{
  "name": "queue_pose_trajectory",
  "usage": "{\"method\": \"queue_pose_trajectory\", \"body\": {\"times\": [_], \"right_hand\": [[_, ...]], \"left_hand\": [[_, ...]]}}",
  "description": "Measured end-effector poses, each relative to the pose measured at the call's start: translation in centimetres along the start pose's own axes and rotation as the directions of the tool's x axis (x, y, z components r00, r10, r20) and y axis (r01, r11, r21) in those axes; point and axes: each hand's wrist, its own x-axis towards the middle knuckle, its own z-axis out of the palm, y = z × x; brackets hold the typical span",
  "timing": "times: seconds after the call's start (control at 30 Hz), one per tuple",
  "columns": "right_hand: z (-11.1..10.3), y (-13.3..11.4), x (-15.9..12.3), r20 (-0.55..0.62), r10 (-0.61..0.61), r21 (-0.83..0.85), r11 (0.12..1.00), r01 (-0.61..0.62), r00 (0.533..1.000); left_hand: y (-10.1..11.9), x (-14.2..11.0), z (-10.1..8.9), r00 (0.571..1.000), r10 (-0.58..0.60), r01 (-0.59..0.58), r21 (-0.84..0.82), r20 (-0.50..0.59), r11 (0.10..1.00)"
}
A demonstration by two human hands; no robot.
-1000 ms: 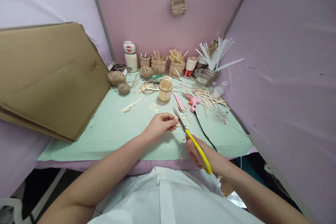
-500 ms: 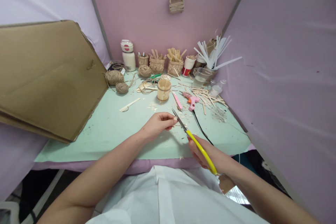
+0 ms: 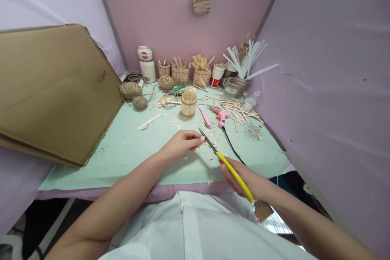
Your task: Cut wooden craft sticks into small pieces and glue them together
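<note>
The left hand [image 3: 182,144] pinched a small pale wood piece [image 3: 202,138], between ten and eleven o'clock from the right hand [image 3: 237,178], which gripped yellow-handled scissors [image 3: 224,162], blades pointing toward eleven, beside the piece.

The scissors [image 3: 227,164], with yellow on the handle and slim metal blades, slant across the near middle of the scene, tips pointing far and left, handle running near and right. A small pale wood piece [image 3: 202,138], partly hidden, sits beside the blades; contact is unclear.
</note>
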Motion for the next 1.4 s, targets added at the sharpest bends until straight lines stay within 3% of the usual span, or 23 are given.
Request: {"method": "queue_pose_trajectory", "body": {"times": [0.7, 0.87, 1.0, 1.07, 1.17, 1.27, 1.4], "right_hand": [[-0.9, 1.2, 2.4, -0.071, 0.003, 0.136, 0.991, 0.006, 0.997], [-0.9, 0.8, 3.8, -0.229, -0.072, 0.145, 0.984, 0.107, 0.971], [-1.0, 0.1, 5.3, -0.332, -0.128, 0.187, 0.962, 0.198, 0.935], [-1.1, -0.4, 5.9, -0.357, -0.188, 0.239, 0.929, 0.284, 0.915], [-1.2, -1.3, 6.7, -0.361, -0.305, 0.32, 0.847, 0.424, 0.881], [-0.9, -2.0, 7.2, -0.34, -0.365, 0.363, 0.799, 0.479, 0.867], [-0.6, -2.9, 7.4, -0.318, -0.371, 0.333, 0.818, 0.469, 0.873]], "left_hand": [[0.2, 0.2, -0.2, 0.981, 0.102, -0.082, 0.128, -0.162, 0.988], [0.3, 0.3, 0.1, 0.939, 0.21, -0.178, 0.136, -0.271, 0.975], [-0.2, 0.4, 0.0, 0.923, 0.252, -0.254, 0.03, -0.292, 0.967], [-0.2, 0.4, -0.1, 0.951, 0.19, -0.219, -0.097, -0.244, 0.971], [-0.1, 0.1, -0.1, 0.999, 0.027, -0.035, -0.321, -0.029, 0.947], [0.0, -0.1, -0.1, 0.984, -0.062, 0.132, -0.448, 0.166, 0.884], [-0.2, -0.2, -0.2, 0.968, -0.088, 0.195, -0.48, 0.237, 0.855]]}}
